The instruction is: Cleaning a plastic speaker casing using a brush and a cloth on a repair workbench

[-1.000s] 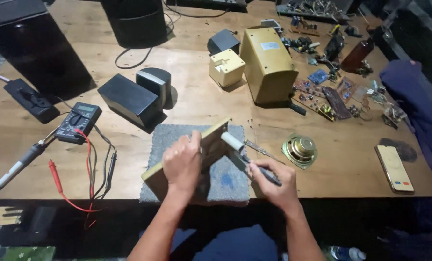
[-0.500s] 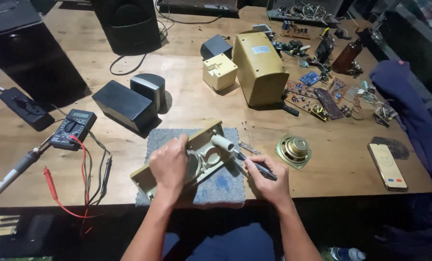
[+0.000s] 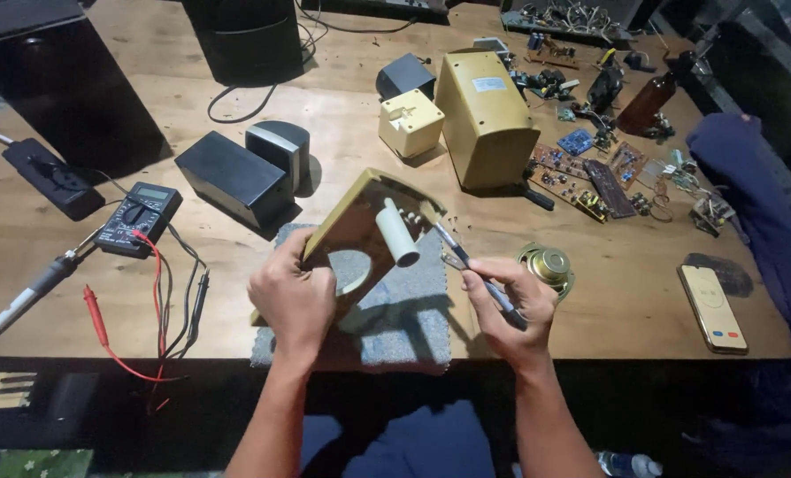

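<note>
**benchrat:** Wooden tabletop point(image 3: 342, 133), scuffed and grainy, with a grey felt-like mat point(image 3: 404, 319) at the near edge. Our left hand point(image 3: 294, 296) has its fingers wrapped tight round the edge of the flat tan wooden panel with a round cutout point(image 3: 356, 235), a pale plastic tube point(image 3: 397, 233) sticking out of it. Our right hand point(image 3: 506, 305) pinches a slim metal-tipped brush point(image 3: 466, 263), its bristles touching the panel's upper corner.

**solderjoe:** Half a second ago we had that panel lying low on the mat; now it's tipped up steeply, lifted clear of it. Round brass-coloured speaker driver point(image 3: 548, 265) sits just beside our right hand, boxy yellow plastic casing point(image 3: 486, 119) further back.
</note>
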